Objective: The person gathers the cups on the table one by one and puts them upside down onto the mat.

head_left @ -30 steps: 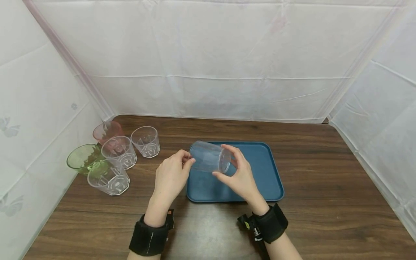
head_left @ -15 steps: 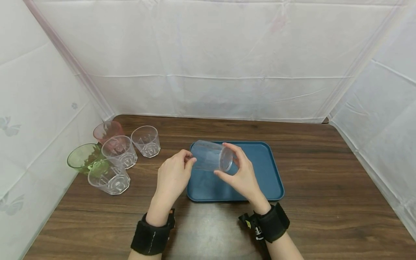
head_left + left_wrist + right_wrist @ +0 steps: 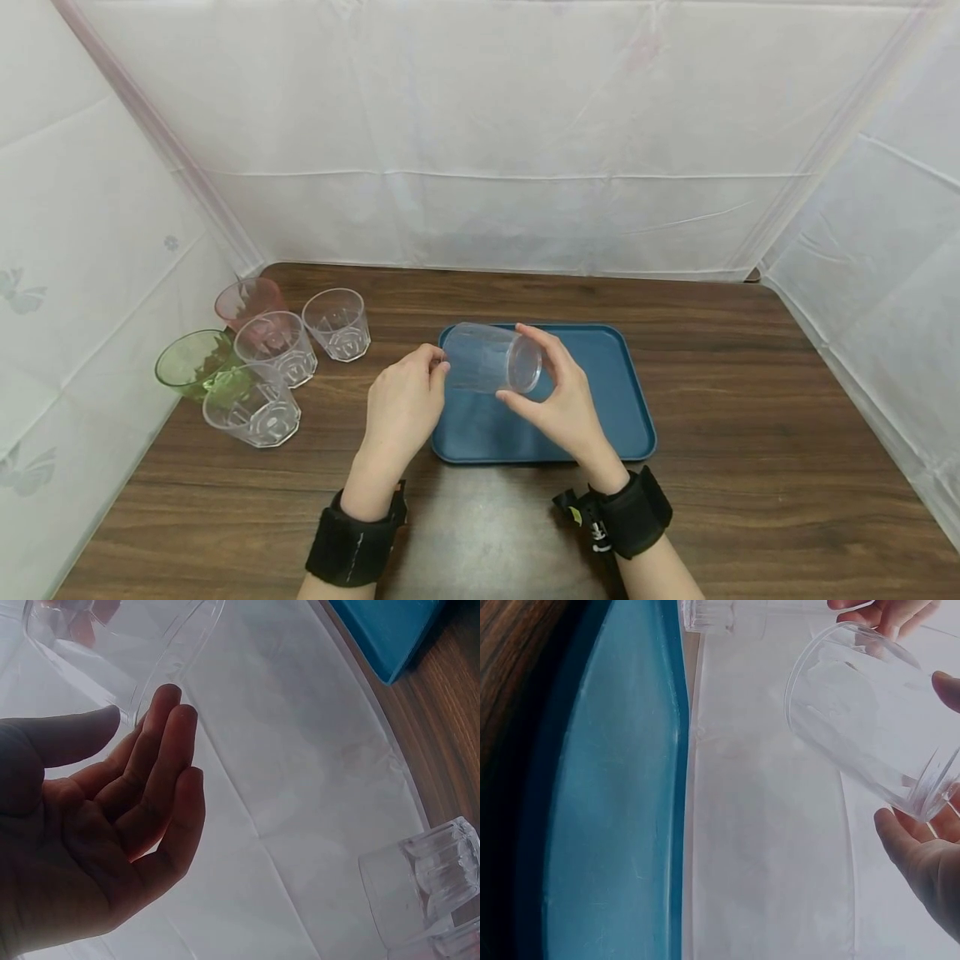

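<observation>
Head view: right hand, grip curled round the base end of a clear tumbler, thumb below and fingers over the top, pinching it. Left hand, fingers nearly straight and close together, fingertips touching the tumbler's rim end. Right wrist view confirms the right grip: thumb and fingers on either side of the tumbler near its ribbed base. Left wrist view shows the left fingers relaxed, tips just at the tumbler's rim.

Tumbler: colourless, transparent, smooth-walled, short vertical ribs near the base; lying on its side in the air, mouth toward the left hand, held above the left part of a blue tray.

Tray: rectangular, rounded corners, flat on a dark wooden desk.

Far left of the desk, well apart from the tray: three clear faceted cups, one green cup, one pink cup, all upright, clustered closely.
</observation>
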{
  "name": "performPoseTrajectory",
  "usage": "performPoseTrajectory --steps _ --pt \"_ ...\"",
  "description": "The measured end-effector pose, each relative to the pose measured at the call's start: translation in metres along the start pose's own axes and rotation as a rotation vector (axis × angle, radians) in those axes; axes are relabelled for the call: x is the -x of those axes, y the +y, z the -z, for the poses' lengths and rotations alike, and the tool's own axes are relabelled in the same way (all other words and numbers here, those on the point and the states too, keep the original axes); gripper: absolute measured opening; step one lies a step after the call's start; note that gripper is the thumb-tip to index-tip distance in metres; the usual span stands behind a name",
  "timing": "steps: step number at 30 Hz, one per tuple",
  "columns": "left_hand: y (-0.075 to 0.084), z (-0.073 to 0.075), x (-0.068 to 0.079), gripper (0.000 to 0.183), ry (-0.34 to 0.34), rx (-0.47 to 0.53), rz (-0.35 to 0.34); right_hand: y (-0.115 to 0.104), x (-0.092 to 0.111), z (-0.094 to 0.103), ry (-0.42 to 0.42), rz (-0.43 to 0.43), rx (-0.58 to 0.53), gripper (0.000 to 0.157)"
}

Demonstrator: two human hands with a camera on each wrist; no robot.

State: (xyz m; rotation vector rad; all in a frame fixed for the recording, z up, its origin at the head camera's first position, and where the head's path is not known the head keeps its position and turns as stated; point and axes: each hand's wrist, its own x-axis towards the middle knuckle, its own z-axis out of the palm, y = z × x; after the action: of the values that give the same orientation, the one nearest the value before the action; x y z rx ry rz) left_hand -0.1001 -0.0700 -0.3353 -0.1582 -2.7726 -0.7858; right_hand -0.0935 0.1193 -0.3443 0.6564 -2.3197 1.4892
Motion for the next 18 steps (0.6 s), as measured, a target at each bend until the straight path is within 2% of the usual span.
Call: performPoseTrajectory --steps 11,18 --pt "-0.003 -0.001 -0.001 0.017 0.0 0.005 0.005 -0.002 0.0 0.001 0.004 0.01 -0.01 0.069" --pt "-0.011 0.003 -0.003 0.015 0.055 -0.004 0.022 0.0 0.0 0.002 0.013 0.033 0.01 0.067"
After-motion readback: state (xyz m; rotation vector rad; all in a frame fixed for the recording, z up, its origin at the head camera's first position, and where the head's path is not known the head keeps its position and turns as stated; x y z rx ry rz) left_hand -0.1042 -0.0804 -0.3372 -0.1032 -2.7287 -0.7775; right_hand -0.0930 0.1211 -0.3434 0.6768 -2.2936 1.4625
